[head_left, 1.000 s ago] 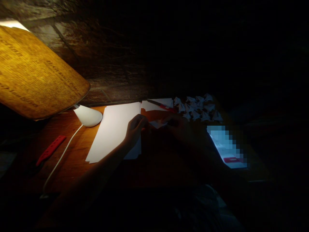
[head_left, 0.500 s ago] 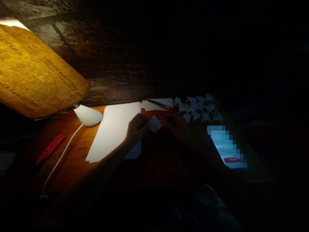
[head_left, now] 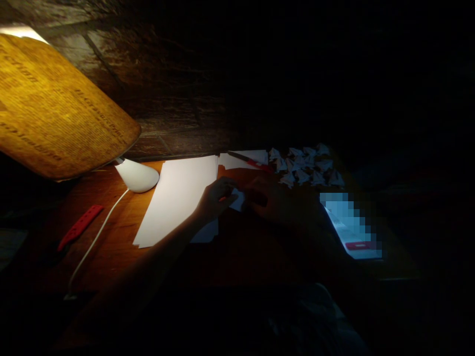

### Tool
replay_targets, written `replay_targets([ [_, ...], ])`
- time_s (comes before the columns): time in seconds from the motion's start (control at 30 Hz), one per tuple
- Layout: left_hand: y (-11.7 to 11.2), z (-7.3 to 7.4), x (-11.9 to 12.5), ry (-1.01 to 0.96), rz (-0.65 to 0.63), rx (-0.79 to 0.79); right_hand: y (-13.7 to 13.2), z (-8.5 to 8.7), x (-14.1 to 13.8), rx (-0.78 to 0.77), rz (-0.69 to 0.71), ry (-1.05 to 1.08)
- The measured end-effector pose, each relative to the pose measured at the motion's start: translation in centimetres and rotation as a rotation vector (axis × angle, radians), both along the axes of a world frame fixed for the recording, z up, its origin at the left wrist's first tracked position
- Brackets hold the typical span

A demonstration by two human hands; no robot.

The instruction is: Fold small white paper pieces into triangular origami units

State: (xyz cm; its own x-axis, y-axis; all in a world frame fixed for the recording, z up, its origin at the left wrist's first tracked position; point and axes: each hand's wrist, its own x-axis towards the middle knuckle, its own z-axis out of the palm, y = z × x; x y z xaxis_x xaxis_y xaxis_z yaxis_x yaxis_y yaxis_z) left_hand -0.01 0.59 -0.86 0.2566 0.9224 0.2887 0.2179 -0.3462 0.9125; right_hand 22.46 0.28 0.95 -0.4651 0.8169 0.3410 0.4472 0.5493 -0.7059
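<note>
A small folded piece of white paper (head_left: 237, 200) is held over the dark middle of the wooden table. My left hand (head_left: 215, 197) grips its left side between thumb and fingers. Deep in shadow, my right hand (head_left: 265, 198) has its curled fingers at the paper's right edge, and the fingertips are hard to make out. Left of the hands lies a stack of white paper sheets (head_left: 178, 193), partly under my left forearm. Several small folded paper figures (head_left: 302, 165) stand grouped beyond my right hand.
A lamp with a printed yellow shade (head_left: 67, 109) and white base (head_left: 136, 175) stands at left, its white cord (head_left: 92, 240) running forward. Near it lies a red-handled object (head_left: 81, 225). A red-handled tool with a long blade (head_left: 249, 160) rests on smaller paper sheets (head_left: 243, 157). A lit phone-like screen (head_left: 349, 227) lies at right.
The paper has turned from a flat diamond facing me to a narrower shape, partly covered by my left fingers. My left hand has opened its thumb and fingers a little around it.
</note>
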Motion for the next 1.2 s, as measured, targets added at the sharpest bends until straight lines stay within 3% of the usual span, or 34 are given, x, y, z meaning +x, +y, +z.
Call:
replay_targets([
  [0.17, 0.3, -0.5, -0.4, 0.351, 0.009, 0.249, 0.3, -0.6, 0.2, 0.065, -0.002, -0.087],
  [0.27, 0.4, -0.4, -0.5, 0.463, 0.007, 0.400, 0.4, -0.9, 0.2, 0.059, 0.034, -0.108],
  [0.47, 0.5, 0.2, -0.9, 0.620, -0.123, 0.428, 0.5, -1.1, 0.1, 0.034, 0.112, -0.183],
  [0.67, 0.3, 0.5, -1.0, 0.622, -0.180, 0.440, 0.6, -0.9, 0.0, 0.029, 0.107, -0.177],
  [0.93, 0.1, 0.2, -1.0, 0.705, -0.210, 0.448, 0.9, -1.4, -0.3, 0.045, -0.016, -0.140],
  [1.03, -0.1, 0.3, -0.7, 0.607, -0.150, 0.403, 0.9, -1.2, -0.3, -0.003, -0.084, -0.043],
  [1.2, -0.2, 0.3, -0.3, 0.262, 0.008, 0.218, 0.6, -0.6, -0.5, -0.165, -0.100, 0.205],
])
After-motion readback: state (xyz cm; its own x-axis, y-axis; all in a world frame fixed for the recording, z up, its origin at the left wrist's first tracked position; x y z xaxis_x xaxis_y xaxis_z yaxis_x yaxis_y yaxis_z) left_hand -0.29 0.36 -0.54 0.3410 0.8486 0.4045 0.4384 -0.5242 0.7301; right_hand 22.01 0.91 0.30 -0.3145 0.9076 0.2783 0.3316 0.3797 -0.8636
